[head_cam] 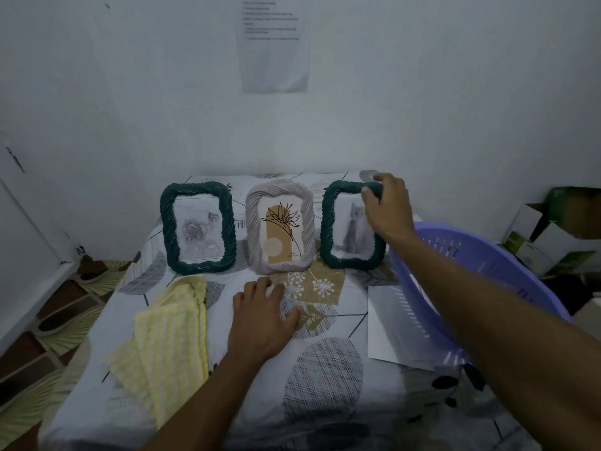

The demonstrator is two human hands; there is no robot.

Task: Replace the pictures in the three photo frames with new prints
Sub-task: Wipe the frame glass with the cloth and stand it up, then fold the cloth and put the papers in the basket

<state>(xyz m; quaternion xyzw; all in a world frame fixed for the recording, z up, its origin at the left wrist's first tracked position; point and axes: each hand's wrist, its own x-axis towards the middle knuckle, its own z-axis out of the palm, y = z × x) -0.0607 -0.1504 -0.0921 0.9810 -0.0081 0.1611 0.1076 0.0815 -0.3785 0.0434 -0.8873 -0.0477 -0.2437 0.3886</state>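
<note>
Spread flat near the bed's middle, the left hand braces, fingers relaxed. Three frames stand along the far edge, facing the person. The right hand grips the right green frame by its top corner, likely to lift it.

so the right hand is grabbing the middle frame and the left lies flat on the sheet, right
No: the head view shows the right hand gripping the top corner of the right green frame, not the middle frame. The left hand does lie flat on the sheet.
</note>
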